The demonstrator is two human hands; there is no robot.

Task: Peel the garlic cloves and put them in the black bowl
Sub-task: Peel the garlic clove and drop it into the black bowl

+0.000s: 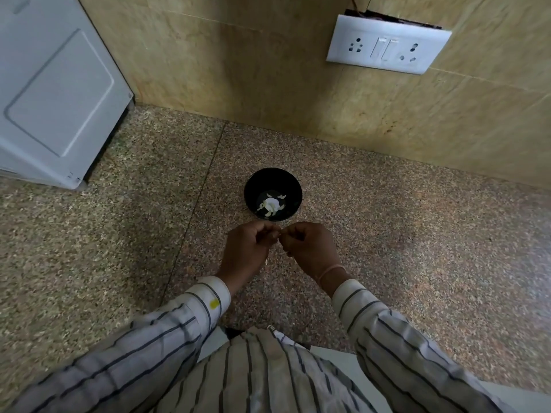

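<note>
Meeting at the fingertips, the left hand (247,248) and right hand (310,248) are held over the speckled desk (417,248), just in front of the black bowl (286,181). The fingers of both hands are curled and pinch a small piece (279,234) between them — mostly hidden, identity unclear. White garlic cloves (271,205) lie at the bowl's bottom. A socket plate (387,44) sits on the wall behind.

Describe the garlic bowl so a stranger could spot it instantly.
Find the speckled stone counter below the tan tiled wall. Just past the left hand and right hand sits a black bowl. It alone is round and dark, with white garlic pieces inside.
</note>
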